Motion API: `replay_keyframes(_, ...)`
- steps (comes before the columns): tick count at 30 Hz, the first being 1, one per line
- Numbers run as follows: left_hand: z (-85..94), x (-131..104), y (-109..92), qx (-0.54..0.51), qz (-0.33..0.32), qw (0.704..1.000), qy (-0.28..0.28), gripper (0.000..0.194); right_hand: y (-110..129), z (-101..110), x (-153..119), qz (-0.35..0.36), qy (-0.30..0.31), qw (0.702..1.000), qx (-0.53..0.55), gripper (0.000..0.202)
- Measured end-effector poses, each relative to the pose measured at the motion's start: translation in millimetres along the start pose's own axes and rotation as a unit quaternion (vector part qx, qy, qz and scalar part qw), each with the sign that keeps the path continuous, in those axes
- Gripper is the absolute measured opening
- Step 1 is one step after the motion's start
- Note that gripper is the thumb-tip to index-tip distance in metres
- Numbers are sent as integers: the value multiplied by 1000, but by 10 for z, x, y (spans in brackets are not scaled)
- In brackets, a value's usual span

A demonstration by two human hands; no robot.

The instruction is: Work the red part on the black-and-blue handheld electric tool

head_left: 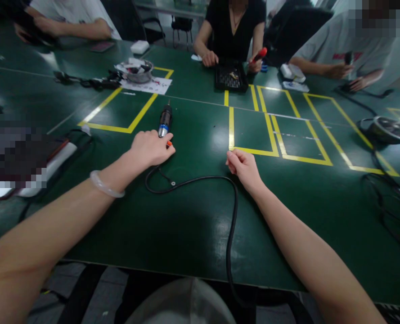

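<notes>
In the closed left hand, the driver is pointing toward the table's far edge. Farther right, the right hand is pressing fingertips together.

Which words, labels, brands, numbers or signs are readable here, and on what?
None can be read.
Red lettering on the pale shirt at far right: too blurred.
Red and black marks on the flat white paper sheet by the round metal bowl: too blurred.
Black cylindrical power screwdriver with blue-and-silver collar, at the left hand: no legible marking.
</notes>
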State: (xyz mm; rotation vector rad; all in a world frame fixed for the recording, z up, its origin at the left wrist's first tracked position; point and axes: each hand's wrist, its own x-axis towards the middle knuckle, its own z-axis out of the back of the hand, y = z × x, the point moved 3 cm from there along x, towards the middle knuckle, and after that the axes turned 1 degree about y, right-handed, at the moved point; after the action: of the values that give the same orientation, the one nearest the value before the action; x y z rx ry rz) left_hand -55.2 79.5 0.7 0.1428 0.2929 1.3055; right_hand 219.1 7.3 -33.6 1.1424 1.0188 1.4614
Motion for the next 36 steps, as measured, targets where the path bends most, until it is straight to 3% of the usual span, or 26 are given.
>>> replay_keyframes(3, 116, -86, -376, -12, -38, 999, -19, 65, 83, -17, -38, 55, -23, 996, -70, 23)
replay_keyframes(6, 213, -161, -711, -13, -80, 996, -39, 59, 127, -93, -76, 95, 11, 986, -140, 10)
replay_keyframes(10, 280, -205, -1042, -22, -123, 990, -59, 55, 102, -191, -86, 104, 68, 975, -184, 16)
replay_keyframes(13, 307, -216, -1184, -35, -154, 985, -72, 49, 78, -215, -69, 87, 82, 975, -189, 16)
replay_keyframes(21, 355, -249, -1244, -56, -171, 982, -62, 48, -13, -224, 11, 25, 59, 988, -138, 19)
replay_keyframes(25, 348, -282, -1247, -55, -177, 982, -44, 51, -42, -227, 32, 8, 78, 991, -104, 23)
replay_keyframes(31, 373, -257, -1167, -62, -225, 972, 5, 67, -33, -210, 33, -16, 91, 993, -78, 18)
replay_keyframes(36, 358, -168, -1051, -82, -248, 964, 55, 92, -33, -142, 52, -38, 88, 995, 6, 20)
